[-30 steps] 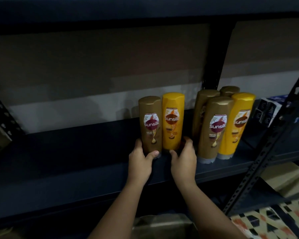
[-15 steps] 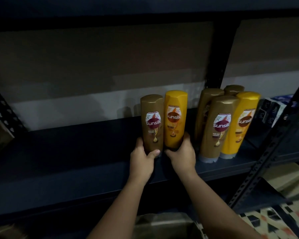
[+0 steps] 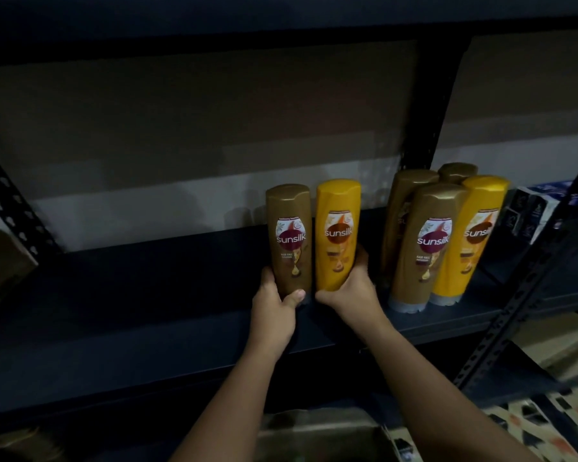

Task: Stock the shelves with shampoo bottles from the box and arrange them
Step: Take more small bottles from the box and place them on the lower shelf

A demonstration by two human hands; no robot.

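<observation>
1. On the dark shelf (image 3: 147, 295), front half, right of centre: two upright Sunsilk bottles held side by side, touching.
2. Left hand (image 3: 274, 305): fingers behind, thumb across the front, gripping the base of the brown bottle (image 3: 290, 238).
3. Right hand (image 3: 351, 288): curled round the lower part of the yellow bottle (image 3: 337, 235), fingers up its right side.
4. Whether the two bases rest on the shelf or hang just above it: cannot tell, hidden by the hands.
5. Standing group (image 3: 444, 238), just to the right, a narrow gap apart: four bottles, tightly clustered, the front ones leaning slightly.
6. Count, brown: three in the group plus one in hand, four in all.
7. Count, yellow: one in the group plus one in hand, two in all. Total bottles seen: six.
8. Box (image 3: 321, 435): one, below the shelf between the forearms, dim; contents not visible.
9. Other stock: dark printed packs (image 3: 531, 211) at far right, number unclear.
10. Risk, judged: tall narrow bottles gripped low, so a quick sideways slide could tip either one.
11. Risk, judged: right knuckles near the leaning group; a nudge there could topple the front bottles off the shelf edge.
12. Risk, judged: low light, labels possibly left misaligned.
</observation>
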